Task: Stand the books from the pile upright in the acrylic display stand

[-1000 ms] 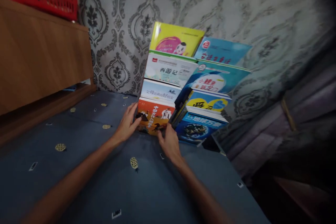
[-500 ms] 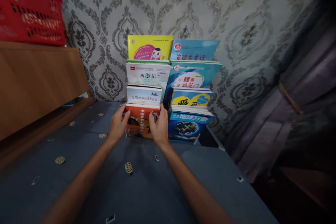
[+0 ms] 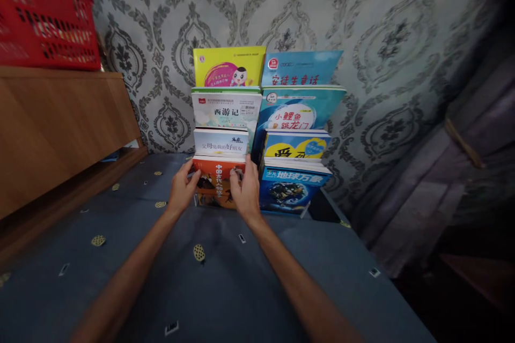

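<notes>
An orange book [image 3: 218, 185] stands upright at the front of the left column of books. My left hand [image 3: 183, 186] grips its left edge, thumb on the cover. On its right edge is my right hand [image 3: 246, 185], the thumb also across the front. Behind it rise a pale blue-white book [image 3: 221, 143], a white book [image 3: 225, 111] and a yellow book [image 3: 229, 67], each higher than the one before. Just right of my right hand, a blue book with a globe [image 3: 288, 193] fronts the second column.
The right column also holds a yellow-and-blue book [image 3: 295, 144], a teal book [image 3: 303, 107] and a blue book [image 3: 306, 67]. A dark flat object [image 3: 322, 209] lies beside it. Left stands a wooden cabinet [image 3: 64, 128] under a red basket [image 3: 48, 21]. A curtain [image 3: 426, 203] hangs right.
The view has shifted slightly, so the books sit a little higher in it. Both hands keep their places on the orange book's sides.
</notes>
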A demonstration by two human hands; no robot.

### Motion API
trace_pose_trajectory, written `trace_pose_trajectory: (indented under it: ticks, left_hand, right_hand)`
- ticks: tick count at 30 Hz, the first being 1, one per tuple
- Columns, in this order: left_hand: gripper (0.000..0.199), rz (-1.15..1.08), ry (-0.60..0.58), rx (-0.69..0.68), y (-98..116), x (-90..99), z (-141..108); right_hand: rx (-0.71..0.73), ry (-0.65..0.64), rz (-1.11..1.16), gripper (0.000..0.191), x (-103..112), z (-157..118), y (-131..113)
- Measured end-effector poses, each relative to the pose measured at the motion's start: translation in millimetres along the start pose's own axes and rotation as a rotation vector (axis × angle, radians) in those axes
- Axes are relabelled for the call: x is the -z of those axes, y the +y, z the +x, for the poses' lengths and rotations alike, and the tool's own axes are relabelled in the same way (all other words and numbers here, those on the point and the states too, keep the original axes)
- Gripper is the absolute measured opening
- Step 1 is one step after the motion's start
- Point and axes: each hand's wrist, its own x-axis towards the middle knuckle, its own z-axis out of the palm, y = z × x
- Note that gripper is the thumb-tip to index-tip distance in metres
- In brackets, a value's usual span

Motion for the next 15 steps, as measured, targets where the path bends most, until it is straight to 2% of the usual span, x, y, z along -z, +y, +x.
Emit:
trace_pose_trajectory:
  ticks: [5, 10, 15]
  left_hand:
    - [0.045, 0.125, -0.031, -0.02, -4, 2.9, -5]
    - [0.042, 0.195, -0.002, -0.021, -12, 3.5, -18]
    - [0.048, 0.138, -0.078, 0.079, -26, 5.4, -33]
  right_hand:
    - [-0.079, -0.068, 0.033, 0.073, 0, -12, -1]
    - [-0.171, -0.177, 0.022, 0.078, 2, -46, 0]
    - [-0.113, -0.241, -0.017, 0.073, 13, -84, 4]
